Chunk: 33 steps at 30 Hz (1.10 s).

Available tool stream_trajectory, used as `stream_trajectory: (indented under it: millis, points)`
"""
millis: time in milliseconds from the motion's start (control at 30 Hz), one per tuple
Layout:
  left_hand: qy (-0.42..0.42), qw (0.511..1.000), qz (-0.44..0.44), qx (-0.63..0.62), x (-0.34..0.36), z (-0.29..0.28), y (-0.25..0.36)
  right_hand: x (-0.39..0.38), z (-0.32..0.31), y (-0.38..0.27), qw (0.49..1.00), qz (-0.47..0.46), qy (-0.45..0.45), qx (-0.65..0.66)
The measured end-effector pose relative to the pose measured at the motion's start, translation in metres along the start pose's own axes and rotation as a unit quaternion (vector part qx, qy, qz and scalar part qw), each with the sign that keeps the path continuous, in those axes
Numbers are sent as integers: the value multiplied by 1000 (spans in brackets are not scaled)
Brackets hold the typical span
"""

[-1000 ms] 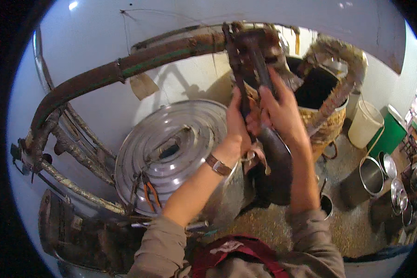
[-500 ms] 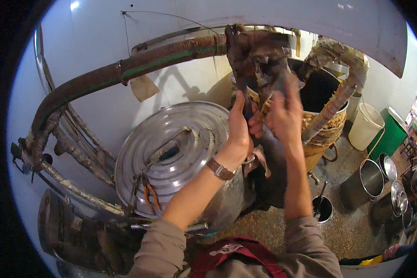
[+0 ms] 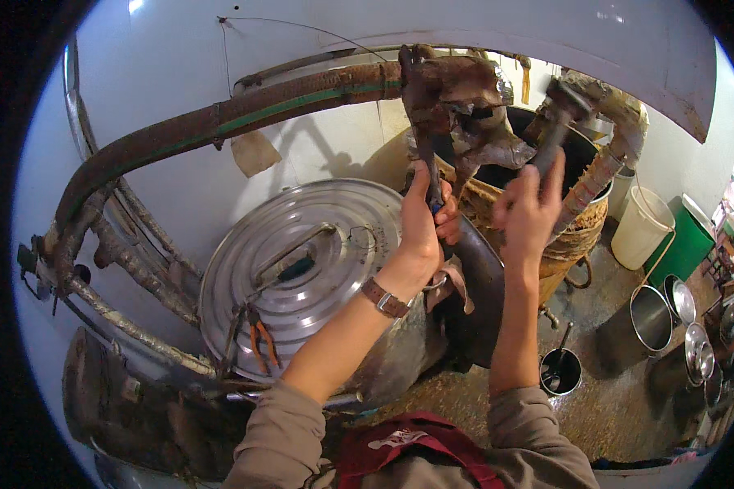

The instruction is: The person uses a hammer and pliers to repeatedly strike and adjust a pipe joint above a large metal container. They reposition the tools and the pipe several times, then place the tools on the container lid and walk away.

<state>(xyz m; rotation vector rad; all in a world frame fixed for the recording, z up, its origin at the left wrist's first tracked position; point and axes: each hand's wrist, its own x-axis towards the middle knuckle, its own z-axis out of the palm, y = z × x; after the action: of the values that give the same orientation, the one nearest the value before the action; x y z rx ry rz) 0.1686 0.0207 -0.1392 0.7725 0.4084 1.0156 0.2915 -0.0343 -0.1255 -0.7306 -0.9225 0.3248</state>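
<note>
My left hand (image 3: pixel 422 218) is closed around the lower end of a long dark wrench (image 3: pixel 422 134), which stands upright with its top against the rusty pipe (image 3: pixel 302 96). In my right hand (image 3: pixel 530 216) is a hammer (image 3: pixel 552 140), gripped by its handle, its blurred head raised to the right of the pipe joint. Torn, grimy wrapping (image 3: pixel 485 134) hangs from the joint between the two tools. The hammer and the wrench are apart.
Below left lies a large ribbed metal lid (image 3: pixel 318 212) on a pot, with orange-handled pliers (image 3: pixel 263 342) on it. A wrapped vat (image 3: pixel 583 232) stands behind my right hand. Buckets (image 3: pixel 643 224), metal pots (image 3: pixel 638 322) and a small pot (image 3: pixel 561 371) are on the wet floor at right.
My right hand has swung up and right with the hammer, away from the pipe joint, uncovering the wrapping. My left hand stays on the wrench in about the same place.
</note>
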Motion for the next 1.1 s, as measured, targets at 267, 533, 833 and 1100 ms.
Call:
stream_trajectory:
  millis: [267, 533, 833, 1100]
  points:
    - [-24, 999, 26, 7, 3, -10, -4, 9, -36, -23, 984, 42, -167, -53]
    - [19, 999, 36, 20, 1, 1, -7, 6, -20, 11, 998, 33, 31, 35]
    - [4, 999, 41, 21, 0, -6, -5, 7, -29, -13, 983, 76, -165, -33]
    - [44, 999, 19, 19, 0, -2, -5, 6, -12, 9, 998, 21, 56, -11]
